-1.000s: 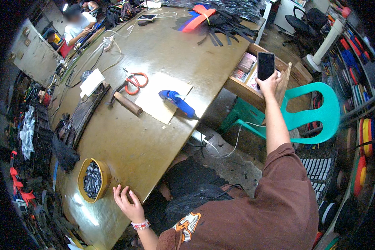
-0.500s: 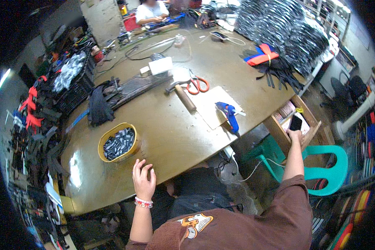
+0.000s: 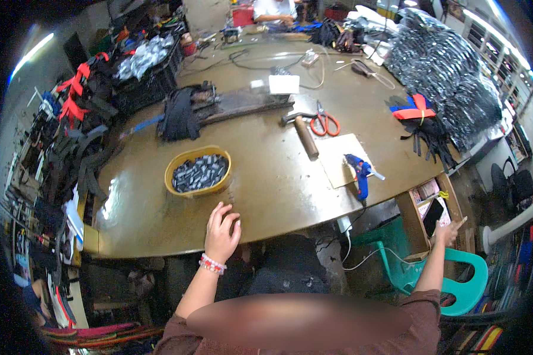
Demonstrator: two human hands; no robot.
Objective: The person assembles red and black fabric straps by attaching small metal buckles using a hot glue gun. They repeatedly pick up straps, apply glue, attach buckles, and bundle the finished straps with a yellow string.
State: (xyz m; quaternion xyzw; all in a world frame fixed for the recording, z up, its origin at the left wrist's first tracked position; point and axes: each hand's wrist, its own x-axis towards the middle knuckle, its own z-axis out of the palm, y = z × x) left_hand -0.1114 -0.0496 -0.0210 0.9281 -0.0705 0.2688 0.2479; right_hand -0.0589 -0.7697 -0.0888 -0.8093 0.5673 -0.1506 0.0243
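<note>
Head view: we look down on a big brown table [image 3: 266, 177], and we give every place from this table.
Left hand [image 3: 222, 232]: it lies on the near edge of the table, palm down, fingers [image 3: 219, 214] loosely bent, and it grips nothing.
Basket [image 3: 198, 171]: yellow and oval, full of small dark metal pieces, on the table just beyond the left hand.
Right hand [image 3: 447, 232]: it is off the table, below its right corner, and it touches a dark phone [image 3: 433, 216]; we cannot tell if the fingers close around the phone.
Phone: it stands in a wooden shelf [image 3: 417, 228] beside the right end of the table, above a green chair [image 3: 456, 284].
Glue gun [image 3: 359, 172]: blue, on a light board [image 3: 343, 160] near the right edge of the table.
Hammer [image 3: 303, 131]: on the table middle, just left of the board.
Scissors [image 3: 324, 120]: red handles, beside the hammer head.
Straps [image 3: 450, 71]: a large dark pile at the far right of the table.
</note>
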